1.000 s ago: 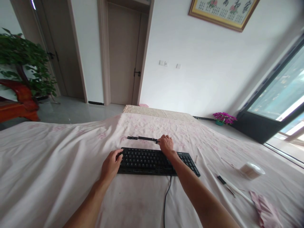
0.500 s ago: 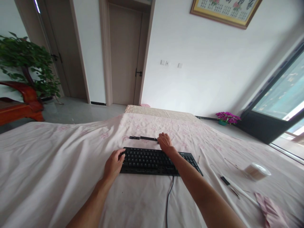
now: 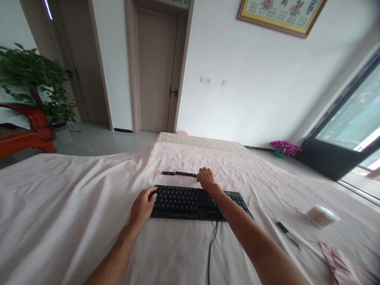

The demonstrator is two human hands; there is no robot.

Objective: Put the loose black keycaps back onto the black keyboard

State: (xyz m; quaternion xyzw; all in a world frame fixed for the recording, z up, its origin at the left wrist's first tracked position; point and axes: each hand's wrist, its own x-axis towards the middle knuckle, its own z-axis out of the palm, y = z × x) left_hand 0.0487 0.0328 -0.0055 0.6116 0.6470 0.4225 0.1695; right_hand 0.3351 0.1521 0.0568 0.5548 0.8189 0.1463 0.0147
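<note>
A black keyboard [image 3: 190, 202] lies on a pale pink floral cloth [image 3: 74, 206], its cable [image 3: 210, 253] trailing toward me. My left hand [image 3: 141, 206] grips the keyboard's left end, thumb on its top edge. My right hand [image 3: 206, 179] reaches past the keyboard's far edge, fingers curled on the right end of a row of small black pieces [image 3: 179, 173] laid in a line on the cloth.
To the right lie a round white container [image 3: 322, 215], thin white and black sticks [image 3: 292, 234], a small white stick [image 3: 249, 200] and a folded pink cloth [image 3: 338, 263]. Beyond are closed doors [image 3: 154, 67], a potted plant [image 3: 32, 83] and a large window [image 3: 353, 122].
Both hands stay where they were, on the keyboard's left end and the row of black pieces. Only the view shifted slightly.
</note>
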